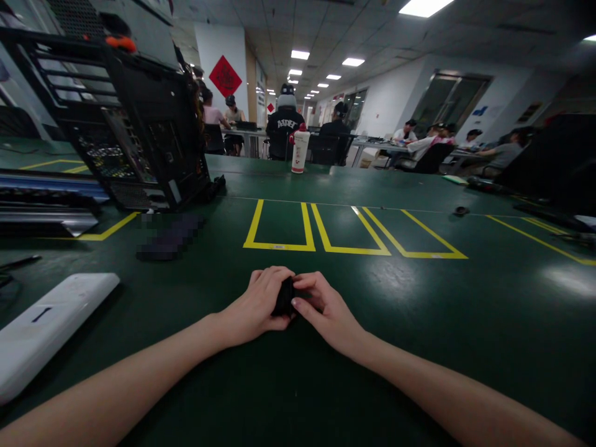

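1. Small black object (283, 299): between the hands, on or just above the green tabletop (298, 397); probably light and stiff, best held by its sides.
2. Left hand (261, 302): fingers curled round the object, clamped on it.
3. Right hand (329, 311): thumb and fingertips slightly apart at the object's right edge; whether they grip, I cannot tell.
4. Yellow tape outlines (358, 251): beyond the hands.
5. White cup (300, 151): upright, farther back.
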Demonstrator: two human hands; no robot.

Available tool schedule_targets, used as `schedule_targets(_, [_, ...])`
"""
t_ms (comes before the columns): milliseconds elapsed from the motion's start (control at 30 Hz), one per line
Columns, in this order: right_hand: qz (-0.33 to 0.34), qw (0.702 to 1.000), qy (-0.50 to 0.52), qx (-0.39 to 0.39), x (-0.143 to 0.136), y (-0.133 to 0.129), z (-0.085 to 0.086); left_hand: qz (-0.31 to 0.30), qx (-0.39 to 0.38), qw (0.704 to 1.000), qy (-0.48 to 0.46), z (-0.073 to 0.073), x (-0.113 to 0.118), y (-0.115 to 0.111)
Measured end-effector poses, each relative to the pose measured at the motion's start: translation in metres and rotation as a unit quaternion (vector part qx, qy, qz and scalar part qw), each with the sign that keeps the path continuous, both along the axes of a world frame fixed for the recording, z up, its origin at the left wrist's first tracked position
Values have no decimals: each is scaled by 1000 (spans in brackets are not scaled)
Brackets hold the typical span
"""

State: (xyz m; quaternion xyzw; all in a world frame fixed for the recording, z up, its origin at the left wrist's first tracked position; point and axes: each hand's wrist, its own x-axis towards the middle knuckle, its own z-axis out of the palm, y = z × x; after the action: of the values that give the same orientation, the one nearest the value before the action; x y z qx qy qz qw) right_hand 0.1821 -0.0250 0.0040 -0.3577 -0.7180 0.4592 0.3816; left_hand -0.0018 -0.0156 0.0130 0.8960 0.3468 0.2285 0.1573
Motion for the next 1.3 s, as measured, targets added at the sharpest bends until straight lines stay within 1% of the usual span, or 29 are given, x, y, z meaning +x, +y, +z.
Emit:
schedule_targets(100, [-11, 1000, -18, 0, 1, -1, 0, 1, -4, 1000, 0, 1, 0, 0])
schedule_targets(200, [1, 999, -40, -7, 2, -1, 0, 2, -10, 1000, -3, 3, 0, -1])
schedule_targets(300, [29, 999, -27, -4, 3, 0, -1, 1, -18, 1000, -8, 3, -1, -1])
schedule_targets(367, [35, 999, -13, 11, 3, 0, -4, 0, -18, 1000, -12, 3, -1, -1])
schedule_targets(500, [10, 998, -11, 64, 1, 0, -10, 1, -7, 1000, -11, 0, 0, 0])
schedule_targets(567, [-5, 997, -12, 76, 1, 0, -11, 2, -5, 1000, -4, 0, 0, 1])
schedule_targets(633, [-32, 998, 1, 53, 4, 2, -10, 4, -1, 1000, -2, 0, 1, 1])
schedule_targets(733, [-63, 997, 36, -31, 9, 5, -7, 7, 4, 1000, -2, 0, 1, 1])
schedule_targets(800, [-42, 995, 54, -75, 11, 6, -4, 7, 3, 1000, -1, 1, 0, 1])
schedule_targets(900, [14, 993, 47, -106, 9, 7, 2, 1, 1, 1000, -3, 0, 0, 1])
schedule_targets(1033, [-3, 984, 53, -172, 2, 10, 9, 5, 9, 1000, -12, -5, 0, 3])
schedule_targets(1100, [16, 977, 52, -206, 0, 13, 12, 7, 15, 1000, -13, -6, 1, 3])
schedule_targets(1133, [15, 975, 49, -218, 0, 15, 12, 7, 18, 1000, -13, -5, 1, 3])
schedule_targets(1200, [-7, 972, 47, -229, 1, 19, 13, 2, 14, 1000, -3, -3, 1, 1])
schedule_targets(1300, [-2, 972, 37, -233, 1, 22, 15, -4, 12, 1000, -2, 1, 0, 0])
